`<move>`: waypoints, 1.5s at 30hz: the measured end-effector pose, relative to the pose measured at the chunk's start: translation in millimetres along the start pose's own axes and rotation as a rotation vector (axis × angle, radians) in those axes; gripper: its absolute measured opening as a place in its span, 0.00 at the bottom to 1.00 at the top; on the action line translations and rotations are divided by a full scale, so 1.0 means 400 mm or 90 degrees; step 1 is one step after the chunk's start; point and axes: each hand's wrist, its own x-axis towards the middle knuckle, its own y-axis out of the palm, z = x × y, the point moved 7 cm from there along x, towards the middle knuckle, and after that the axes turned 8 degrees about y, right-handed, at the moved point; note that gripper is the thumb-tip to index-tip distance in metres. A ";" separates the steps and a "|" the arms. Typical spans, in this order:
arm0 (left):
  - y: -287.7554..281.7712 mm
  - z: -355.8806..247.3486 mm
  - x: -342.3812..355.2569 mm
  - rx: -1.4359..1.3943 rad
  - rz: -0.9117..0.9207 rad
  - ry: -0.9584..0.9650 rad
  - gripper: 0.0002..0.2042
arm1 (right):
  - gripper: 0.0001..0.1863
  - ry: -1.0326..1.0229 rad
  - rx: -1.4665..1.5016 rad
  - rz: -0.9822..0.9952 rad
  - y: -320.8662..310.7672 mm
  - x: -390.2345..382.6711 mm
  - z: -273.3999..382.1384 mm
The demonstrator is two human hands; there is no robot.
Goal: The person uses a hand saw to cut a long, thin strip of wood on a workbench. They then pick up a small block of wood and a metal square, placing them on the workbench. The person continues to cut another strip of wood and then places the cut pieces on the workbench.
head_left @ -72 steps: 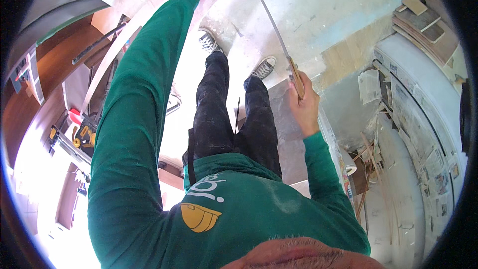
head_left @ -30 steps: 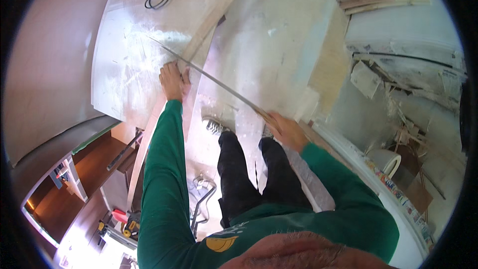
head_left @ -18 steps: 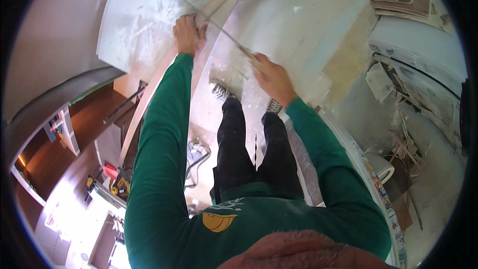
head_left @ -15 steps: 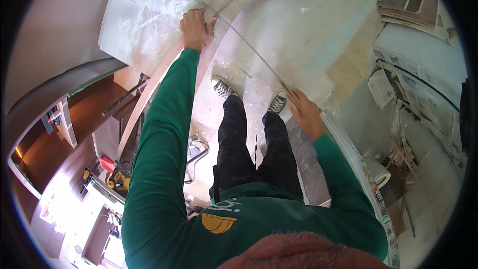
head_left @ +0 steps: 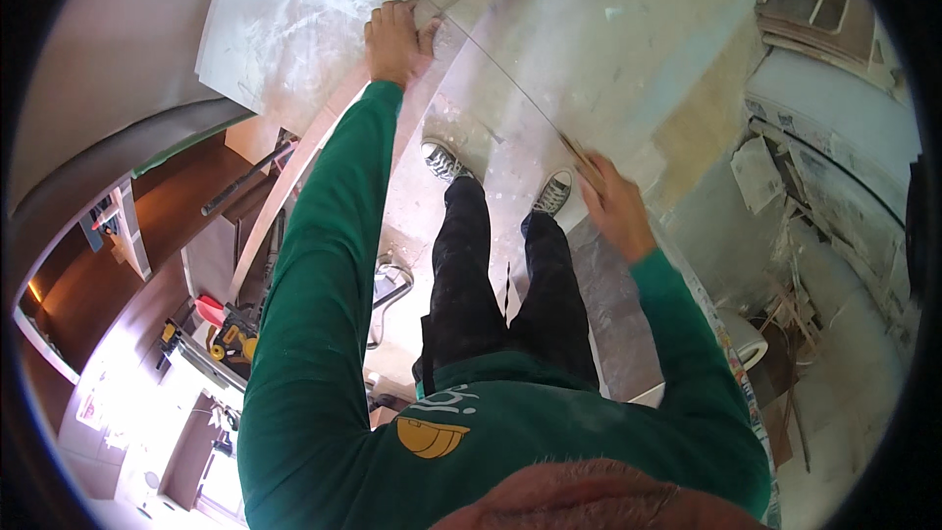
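My left hand (head_left: 396, 41) is closed over a long pale wooden plank (head_left: 292, 177), thumb set apart on the near side. My right hand (head_left: 616, 210) wraps the light handle of a thin, long-bladed handsaw (head_left: 588, 168). Seen nearly edge-on, its blade is a fine dark line that slants up and left, crossing the plank just right of my left hand. How deep the blade sits in the wood cannot be made out.
Large dusty pale sheets (head_left: 628, 49) lie beyond my hands. My shoes (head_left: 446, 161) are below them. At lower left are brown shelving (head_left: 182, 226) and a yellow-and-black power tool (head_left: 234, 334). Scrap boards (head_left: 819, 10) lie at far right, with a white roll (head_left: 744, 342) lower down.
My right hand and the saw handle have shifted slightly right and toward me. My left hand appears a little higher and farther right, still on the plank; the whole view has moved slightly.
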 end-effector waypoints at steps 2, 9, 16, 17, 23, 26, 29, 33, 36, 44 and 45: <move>-0.005 -0.003 -0.003 0.008 0.011 -0.004 0.27 | 0.21 0.009 -0.005 0.009 -0.017 -0.039 0.003; 0.003 -0.006 0.007 -0.003 0.023 0.003 0.27 | 0.19 -0.008 -0.009 0.003 0.096 0.293 0.162; -0.001 -0.011 0.006 0.019 0.068 -0.029 0.28 | 0.21 -0.012 0.027 -0.033 0.033 0.015 -0.039; 0.000 -0.013 0.004 0.019 0.064 -0.028 0.28 | 0.20 0.014 0.024 -0.021 0.015 0.008 -0.022; 0.019 0.019 0.008 0.018 0.075 -0.012 0.30 | 0.20 0.047 0.016 -0.014 0.053 0.051 0.022; 0.010 0.026 0.007 0.033 0.053 -0.023 0.31 | 0.20 0.055 0.000 -0.012 0.011 0.015 0.033; 0.018 0.031 0.006 0.017 0.061 0.000 0.31 | 0.20 0.064 0.014 -0.037 -0.021 -0.096 -0.024; 0.024 0.037 0.025 0.043 0.021 0.030 0.31 | 0.20 0.143 0.052 -0.059 -0.014 -0.074 -0.065; 0.023 0.048 0.037 0.044 -0.010 0.083 0.32 | 0.20 0.129 0.047 -0.035 -0.038 -0.078 -0.059; 0.005 0.072 0.062 0.054 0.022 0.058 0.29 | 0.21 0.151 0.071 -0.032 -0.038 -0.148 0.001; -0.011 0.060 0.057 0.040 0.032 0.051 0.28 | 0.21 0.171 0.083 -0.027 -0.036 -0.165 0.001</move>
